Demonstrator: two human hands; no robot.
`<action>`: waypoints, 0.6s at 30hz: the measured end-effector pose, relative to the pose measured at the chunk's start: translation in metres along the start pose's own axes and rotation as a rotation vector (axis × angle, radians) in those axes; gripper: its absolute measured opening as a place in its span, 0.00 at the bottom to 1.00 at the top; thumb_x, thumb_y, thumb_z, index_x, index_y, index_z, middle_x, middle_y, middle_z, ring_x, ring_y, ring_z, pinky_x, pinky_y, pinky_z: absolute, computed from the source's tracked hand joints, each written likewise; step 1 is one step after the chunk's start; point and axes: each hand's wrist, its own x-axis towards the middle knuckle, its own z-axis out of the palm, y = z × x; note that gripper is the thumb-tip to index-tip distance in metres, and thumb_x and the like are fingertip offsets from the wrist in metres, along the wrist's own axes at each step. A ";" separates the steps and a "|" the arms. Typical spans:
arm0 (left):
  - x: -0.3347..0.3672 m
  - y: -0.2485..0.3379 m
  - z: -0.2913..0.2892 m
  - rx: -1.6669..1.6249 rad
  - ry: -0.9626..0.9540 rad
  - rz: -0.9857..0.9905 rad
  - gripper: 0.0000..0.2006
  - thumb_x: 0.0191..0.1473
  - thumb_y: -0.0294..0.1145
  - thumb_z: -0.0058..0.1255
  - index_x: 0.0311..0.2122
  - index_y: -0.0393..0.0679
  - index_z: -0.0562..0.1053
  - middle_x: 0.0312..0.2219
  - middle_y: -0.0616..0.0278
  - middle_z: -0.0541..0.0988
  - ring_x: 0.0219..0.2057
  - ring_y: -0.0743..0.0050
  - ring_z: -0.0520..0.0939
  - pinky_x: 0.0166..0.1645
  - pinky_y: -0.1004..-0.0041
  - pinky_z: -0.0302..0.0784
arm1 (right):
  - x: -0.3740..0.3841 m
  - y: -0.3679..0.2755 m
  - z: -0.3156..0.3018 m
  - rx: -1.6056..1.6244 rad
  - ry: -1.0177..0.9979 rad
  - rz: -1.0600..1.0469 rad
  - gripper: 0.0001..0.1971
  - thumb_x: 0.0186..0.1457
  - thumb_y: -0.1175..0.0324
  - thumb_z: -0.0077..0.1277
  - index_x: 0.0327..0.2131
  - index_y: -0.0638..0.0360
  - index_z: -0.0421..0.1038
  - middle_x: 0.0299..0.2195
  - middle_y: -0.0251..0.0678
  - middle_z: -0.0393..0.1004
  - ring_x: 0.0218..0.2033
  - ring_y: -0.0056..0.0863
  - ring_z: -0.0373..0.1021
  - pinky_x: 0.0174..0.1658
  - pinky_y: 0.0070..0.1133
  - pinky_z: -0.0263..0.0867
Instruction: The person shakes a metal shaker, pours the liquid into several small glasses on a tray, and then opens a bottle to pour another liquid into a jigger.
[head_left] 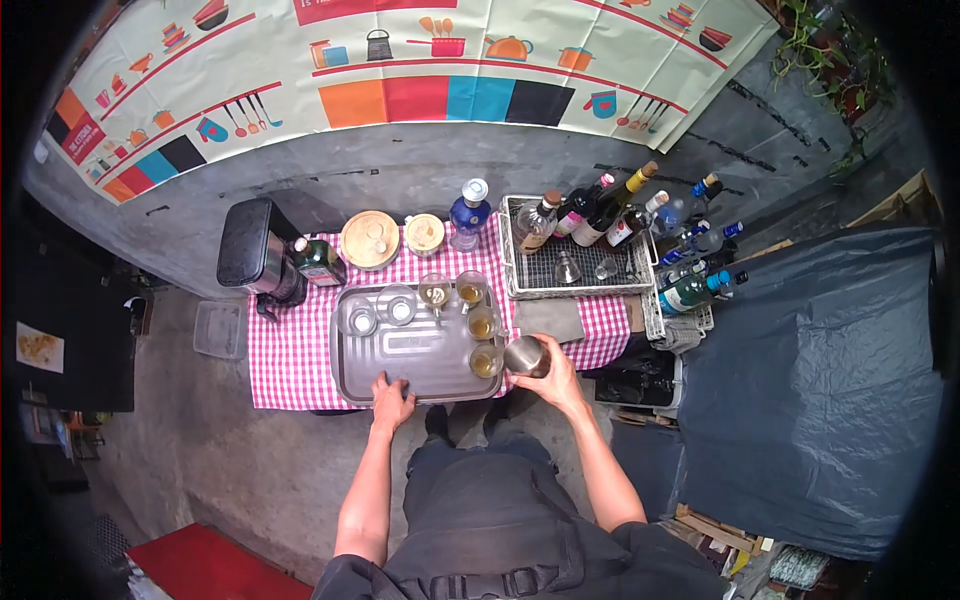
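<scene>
My right hand [556, 381] is wrapped round a metal cup [525, 357], which looks like a shaker tin, beside the tray's near right corner. It sits close to a glass cup [486, 361] holding amber liquid. My left hand [393, 402] rests on the near rim of the dark tray [350, 384], fingers apart. Further glass cups with amber liquid [483, 322] [470, 290] line the tray's right side, and another cup [435, 292] stands at the far side. Two clear glasses [360, 319] [399, 306] at the far left appear to hold no liquid.
A wire basket [575, 288] of bottles stands at the back right, with more bottles [690, 292] beyond. A blue bottle [469, 215], wooden-lidded jars [370, 241], a dark green bottle [320, 262] and a black appliance [262, 255] line the back. A grey cloth [550, 318] lies right of the tray.
</scene>
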 end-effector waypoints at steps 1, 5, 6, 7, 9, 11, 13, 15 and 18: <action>-0.002 0.000 -0.002 -0.100 0.162 0.060 0.19 0.52 0.39 0.60 0.48 0.41 0.77 0.59 0.35 0.65 0.62 0.35 0.63 0.65 0.53 0.63 | -0.005 0.002 -0.003 -0.009 0.027 0.025 0.44 0.34 0.60 0.77 0.56 0.58 0.65 0.50 0.46 0.76 0.53 0.41 0.73 0.56 0.33 0.68; -0.025 0.017 -0.010 -0.146 0.322 0.132 0.10 0.52 0.35 0.59 0.33 0.39 0.77 0.39 0.46 0.80 0.45 0.51 0.79 0.50 0.58 0.73 | -0.027 0.013 -0.010 0.065 0.081 0.075 0.45 0.33 0.59 0.77 0.56 0.57 0.65 0.49 0.43 0.76 0.52 0.37 0.73 0.55 0.32 0.68; -0.033 0.025 -0.013 -0.248 0.261 0.072 0.09 0.52 0.34 0.59 0.31 0.39 0.75 0.32 0.50 0.80 0.37 0.53 0.80 0.43 0.59 0.74 | -0.033 0.017 -0.010 0.093 0.107 0.088 0.45 0.33 0.59 0.77 0.56 0.58 0.65 0.49 0.43 0.75 0.51 0.35 0.73 0.55 0.31 0.68; -0.040 0.029 -0.016 -0.347 0.206 0.009 0.09 0.52 0.33 0.60 0.30 0.39 0.74 0.24 0.55 0.80 0.28 0.55 0.80 0.36 0.59 0.74 | -0.038 0.023 -0.007 0.101 0.116 0.092 0.45 0.33 0.59 0.77 0.56 0.58 0.65 0.49 0.43 0.75 0.51 0.35 0.73 0.55 0.31 0.68; -0.047 0.037 -0.009 -0.340 0.199 0.107 0.12 0.56 0.37 0.58 0.28 0.38 0.74 0.18 0.53 0.76 0.20 0.52 0.77 0.31 0.59 0.72 | -0.050 0.041 -0.003 0.168 0.183 0.084 0.45 0.33 0.59 0.77 0.56 0.59 0.65 0.49 0.42 0.74 0.50 0.35 0.73 0.54 0.30 0.68; -0.055 0.052 -0.009 -0.326 0.054 0.151 0.18 0.60 0.42 0.55 0.26 0.36 0.74 0.19 0.49 0.76 0.22 0.53 0.77 0.32 0.60 0.71 | -0.060 0.040 0.003 0.284 0.185 0.113 0.44 0.34 0.64 0.77 0.56 0.60 0.65 0.49 0.39 0.73 0.50 0.30 0.72 0.53 0.28 0.69; -0.062 0.076 -0.011 -0.415 -0.028 0.207 0.21 0.61 0.45 0.53 0.26 0.36 0.75 0.19 0.50 0.75 0.22 0.55 0.76 0.32 0.62 0.71 | -0.069 0.036 0.006 0.423 0.190 0.118 0.44 0.34 0.67 0.77 0.57 0.60 0.64 0.49 0.37 0.73 0.50 0.28 0.71 0.54 0.27 0.68; -0.069 0.109 -0.016 -0.416 -0.115 0.294 0.19 0.60 0.44 0.56 0.27 0.37 0.76 0.20 0.54 0.76 0.22 0.59 0.76 0.32 0.63 0.71 | -0.077 0.032 0.007 0.424 0.205 0.105 0.44 0.34 0.66 0.77 0.57 0.59 0.64 0.50 0.37 0.72 0.53 0.28 0.70 0.57 0.26 0.66; -0.077 0.158 -0.022 -0.438 -0.188 0.492 0.23 0.51 0.39 0.66 0.48 0.37 0.71 0.34 0.55 0.77 0.35 0.61 0.79 0.40 0.64 0.75 | -0.087 0.032 -0.001 0.312 0.200 0.108 0.45 0.34 0.61 0.77 0.57 0.59 0.65 0.51 0.38 0.73 0.54 0.31 0.70 0.58 0.28 0.64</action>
